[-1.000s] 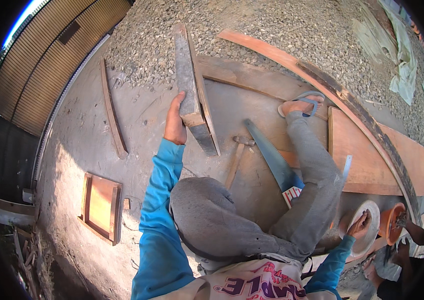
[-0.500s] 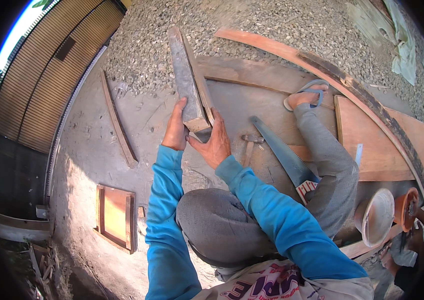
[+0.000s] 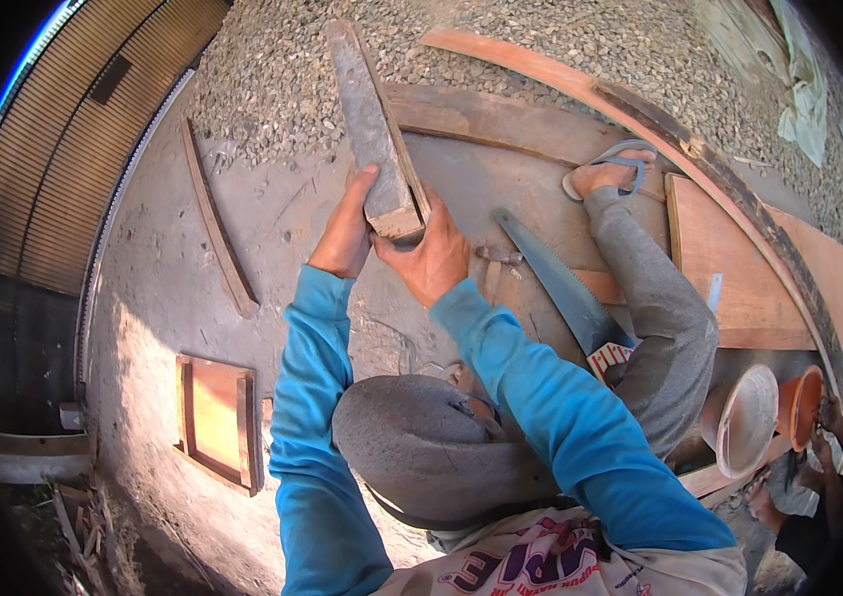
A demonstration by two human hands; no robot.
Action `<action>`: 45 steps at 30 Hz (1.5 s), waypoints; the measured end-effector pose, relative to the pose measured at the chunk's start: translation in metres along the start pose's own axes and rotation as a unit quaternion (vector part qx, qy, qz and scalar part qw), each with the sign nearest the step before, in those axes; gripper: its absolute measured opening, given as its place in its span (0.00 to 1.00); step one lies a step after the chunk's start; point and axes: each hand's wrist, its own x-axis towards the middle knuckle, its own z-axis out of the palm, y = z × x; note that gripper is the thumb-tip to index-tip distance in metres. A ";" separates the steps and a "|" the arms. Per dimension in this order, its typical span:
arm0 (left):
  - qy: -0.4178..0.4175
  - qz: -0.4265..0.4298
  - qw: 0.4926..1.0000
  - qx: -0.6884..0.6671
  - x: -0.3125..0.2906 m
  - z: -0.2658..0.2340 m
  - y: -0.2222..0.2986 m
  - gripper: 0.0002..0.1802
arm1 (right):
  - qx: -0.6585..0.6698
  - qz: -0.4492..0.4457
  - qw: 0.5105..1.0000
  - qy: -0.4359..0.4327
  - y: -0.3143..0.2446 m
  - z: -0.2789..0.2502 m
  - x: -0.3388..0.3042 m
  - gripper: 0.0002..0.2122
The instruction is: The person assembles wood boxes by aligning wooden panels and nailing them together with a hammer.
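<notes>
2 hands (image 3: 397, 243), 1 plank (image 3: 372, 129)

One handsaw (image 3: 562, 288), one hammer (image 3: 494, 270), two hands (image 3: 344, 238), one frame (image 3: 215, 421).

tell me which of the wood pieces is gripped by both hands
The thick grey weathered plank, its near end clasped by the left hand and right hand. The thin strip and the orange boards lie untouched.

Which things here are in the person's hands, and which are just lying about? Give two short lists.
In hand: grey wooden plank, its near end gripped by the left hand and right hand.

Lying about: handsaw, hammer, small wooden frame, thin curved strip, white bowl.
</notes>
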 end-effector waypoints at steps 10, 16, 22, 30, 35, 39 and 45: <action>-0.007 0.006 1.000 0.028 0.007 0.001 -0.005 0.27 | 0.010 0.002 0.997 0.071 -0.001 0.009 -0.001 0.38; 0.000 0.038 0.998 0.040 0.013 0.011 -0.007 0.26 | 0.017 0.006 0.999 0.050 0.002 0.001 0.005 0.42; -0.011 0.046 0.999 0.003 0.010 0.006 -0.012 0.34 | 0.010 0.005 0.999 0.047 0.001 0.002 0.000 0.39; 0.059 0.073 0.995 -0.041 -0.001 0.004 -0.014 0.30 | 0.071 -0.051 0.991 -0.098 0.018 -0.017 -0.008 0.46; 0.050 0.166 0.984 -0.029 -0.018 0.006 -0.026 0.37 | 0.041 -0.041 0.989 -0.139 0.036 -0.021 -0.024 0.42; 0.037 0.252 0.958 0.136 -0.041 0.004 -0.050 0.64 | 0.067 -0.038 0.987 -0.138 0.040 -0.020 -0.038 0.39; 0.243 0.293 0.903 0.201 -0.026 0.028 -0.070 0.61 | 0.032 -0.040 0.992 -0.117 0.042 -0.005 -0.044 0.36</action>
